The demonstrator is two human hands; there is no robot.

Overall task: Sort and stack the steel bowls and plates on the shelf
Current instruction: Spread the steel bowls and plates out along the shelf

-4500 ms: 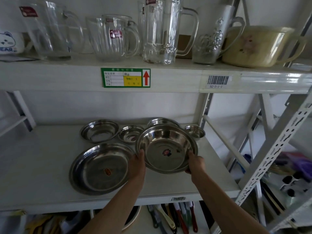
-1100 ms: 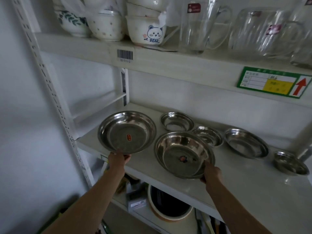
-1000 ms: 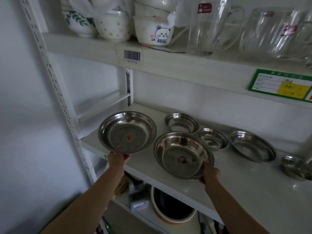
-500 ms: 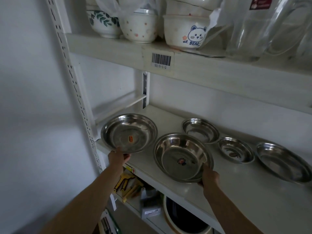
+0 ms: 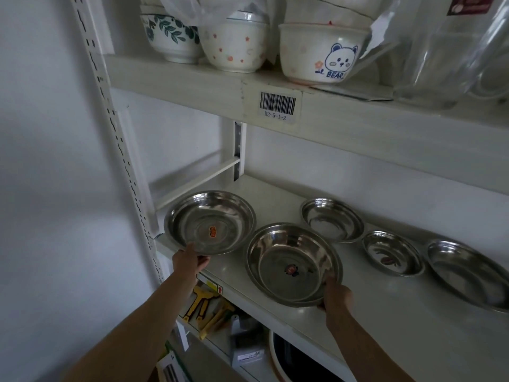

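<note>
My left hand [image 5: 189,261] is pinching the near rim of a wide, shallow steel plate with an orange sticker in its middle [image 5: 210,222], thumb on top of the lip and fingers curled under it. That plate sits at the far left end of the white shelf [image 5: 385,315], near edge tipped up a bit off the front lip. My right hand [image 5: 336,298] is wrapped round the near right rim of a deeper round steel bowl with a dark red sticker [image 5: 293,264], and there's a second rim showing right underneath it (looks like it's nested in another one, can't fully tell). The two sit just beside each other without quite touching.

Further back and to the right on the same shelf: a medium steel bowl [image 5: 332,219] near the back wall, then a small shallow steel dish [image 5: 392,252], then a bigger steel plate [image 5: 468,272] that runs off the right edge of view.

Upper shelf has a leaf-pattern ceramic bowl [image 5: 170,37], a spotted white ceramic bowl [image 5: 234,48], a white bear-print bowl [image 5: 321,56] and a barcode label [image 5: 277,103] on its front edge.
</note>
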